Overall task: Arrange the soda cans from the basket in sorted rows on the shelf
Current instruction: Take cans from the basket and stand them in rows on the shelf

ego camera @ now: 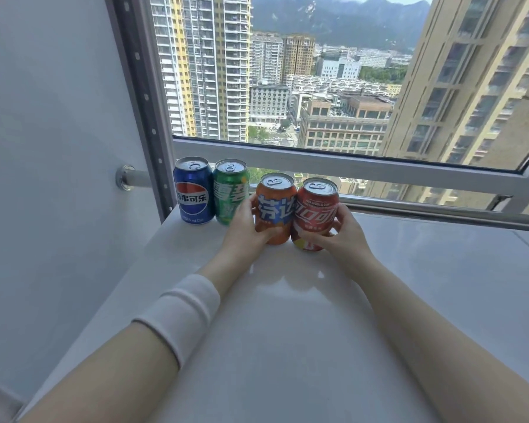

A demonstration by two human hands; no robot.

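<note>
Two cans in hand, two on the shelf [287, 315].
Left hand [245, 230] grips the orange can [275, 206], right hand [342, 236] the red can [315, 212]; crowding left could topple the green can [230, 193].

Before you, a glossy white shelf [287, 315] runs along the window, its surface reflecting light. Four upright soda cans stand toward its far left: a blue can [193, 190] at the far left corner, a green can [230, 192] touching it on the right, then an orange can [275, 207] and a red can [315, 213], side by side and slightly nearer you.
</note>
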